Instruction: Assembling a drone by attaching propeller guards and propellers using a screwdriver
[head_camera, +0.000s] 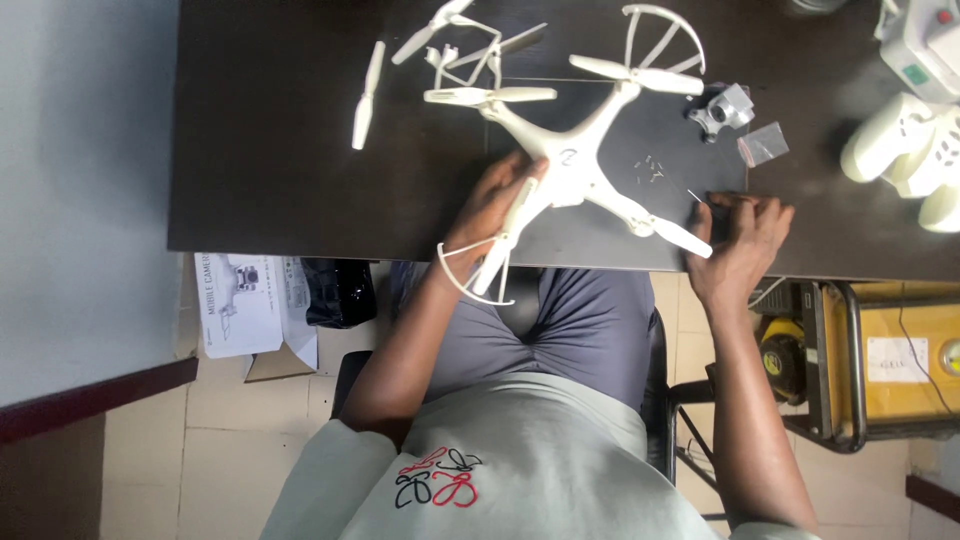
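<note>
Fig.: head view, looking down on a seated person at a dark table (280, 180). A white quadcopter drone (570, 165) lies flat on the table at centre frame, its four arms splayed in an X.

Left hand (495, 205): clasped over the drone's lower-left arm, fingers wrapped along it, palm toward the body shell. That arm's long axis runs diagonally from centre frame down-left, ending in a propeller guard (470, 275) that overhangs the table's near edge above the lap.

Right hand (745, 235): at the near table edge, right of centre, fingertips pinched together on a thin, small item; too small to tell what, poss. a screwdriver tip or screw. It sits just beside the tip of the drone's lower-right arm (665, 225), not gripping it.

Key relation: the drone body lies up-left of the right hand and directly under/beside the left; the left hand is nearer and steadies it. A scatter of small screws (650, 168) lies betw. body and right hand, slightly above.

Surroundings: loose propeller blade (366, 95) upper left; detached guard and blades (470, 45) top centre; small camera module (722, 108) and clear bag (764, 145) upper right; white controller (905, 140) at far right; product box (240, 300) on the floor, lower left.
</note>
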